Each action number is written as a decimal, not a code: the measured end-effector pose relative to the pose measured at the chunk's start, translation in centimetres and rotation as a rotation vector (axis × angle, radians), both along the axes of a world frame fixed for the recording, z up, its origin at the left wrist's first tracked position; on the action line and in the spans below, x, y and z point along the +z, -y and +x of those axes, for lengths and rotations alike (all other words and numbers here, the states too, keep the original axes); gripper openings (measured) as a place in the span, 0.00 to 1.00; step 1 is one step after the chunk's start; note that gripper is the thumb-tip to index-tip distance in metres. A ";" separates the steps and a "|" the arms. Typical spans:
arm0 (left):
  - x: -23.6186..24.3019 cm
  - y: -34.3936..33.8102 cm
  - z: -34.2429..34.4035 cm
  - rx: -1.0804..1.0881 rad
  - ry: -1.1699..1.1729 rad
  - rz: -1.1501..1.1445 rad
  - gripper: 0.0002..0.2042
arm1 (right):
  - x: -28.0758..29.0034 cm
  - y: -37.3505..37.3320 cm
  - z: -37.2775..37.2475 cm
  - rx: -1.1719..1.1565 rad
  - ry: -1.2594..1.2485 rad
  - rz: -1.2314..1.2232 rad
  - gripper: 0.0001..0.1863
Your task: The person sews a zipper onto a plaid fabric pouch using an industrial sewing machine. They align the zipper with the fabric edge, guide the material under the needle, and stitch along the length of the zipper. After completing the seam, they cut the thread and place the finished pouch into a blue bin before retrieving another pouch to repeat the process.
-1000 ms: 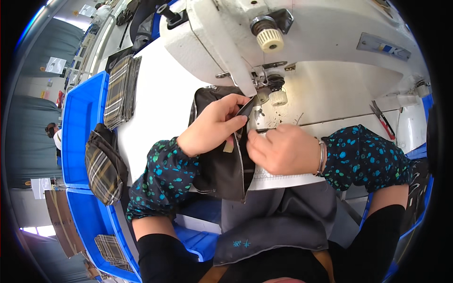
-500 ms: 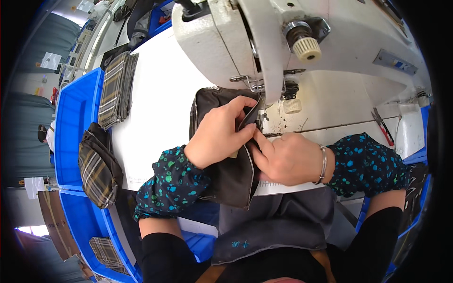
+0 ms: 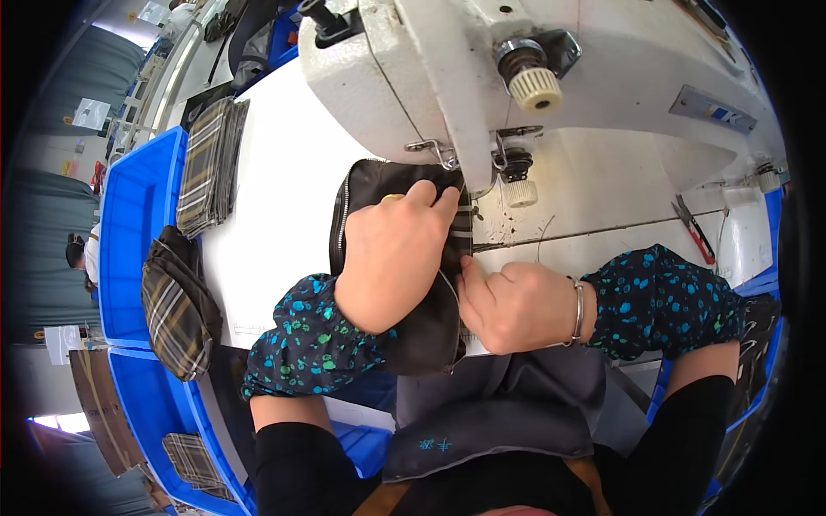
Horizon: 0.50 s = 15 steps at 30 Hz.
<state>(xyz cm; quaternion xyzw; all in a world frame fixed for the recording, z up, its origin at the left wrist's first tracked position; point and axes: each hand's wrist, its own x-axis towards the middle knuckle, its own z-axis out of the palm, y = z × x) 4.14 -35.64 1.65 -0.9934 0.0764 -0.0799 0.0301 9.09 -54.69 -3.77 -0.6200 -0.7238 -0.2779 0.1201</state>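
Observation:
A dark brown fabric pouch [image 3: 423,331] with a metal zipper along its edges lies under the head of the white sewing machine [image 3: 379,95]. A strip of plaid shows at its right edge. My left hand [image 3: 396,258] rests palm down on the pouch, fingers stretched toward the needle area and pressing the cloth. My right hand [image 3: 514,305] is closed at the pouch's right edge, with thumb and forefinger pinching the cloth. The needle and presser foot are mostly hidden behind the machine head and my left fingers.
Left of the machine stand a stack of plaid pieces [image 3: 211,168], a plaid pouch [image 3: 178,301] and blue bins [image 3: 138,241]; the lower bin holds more plaid pieces [image 3: 196,464]. Red-handled thread snips [image 3: 695,230] lie at the right. Another person [image 3: 84,254] is far left.
My left hand has flattened onto the pouch, where it was pinching a raised fold. The fold now lies down, showing plaid at the edge. My right hand has moved slightly down, nearer me.

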 end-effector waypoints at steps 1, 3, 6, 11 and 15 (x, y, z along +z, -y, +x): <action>0.0 -0.1 0.0 -0.005 0.002 -0.001 0.19 | 0.0 0.1 -0.1 -0.010 0.003 -0.005 0.17; -0.1 -0.3 0.1 -0.018 -0.031 -0.047 0.20 | 0.1 0.2 -0.1 -0.016 0.012 -0.006 0.17; 0.1 -0.5 0.2 -0.048 -0.116 -0.143 0.20 | 0.1 0.2 -0.2 -0.007 0.017 0.003 0.17; -0.3 -0.2 0.2 -0.038 -0.177 -0.304 0.20 | 0.2 0.8 -0.6 -0.043 -0.005 -0.067 0.17; -0.7 0.4 0.0 -0.022 -0.216 -0.386 0.20 | 0.5 1.3 -1.1 -0.083 -0.012 -0.088 0.19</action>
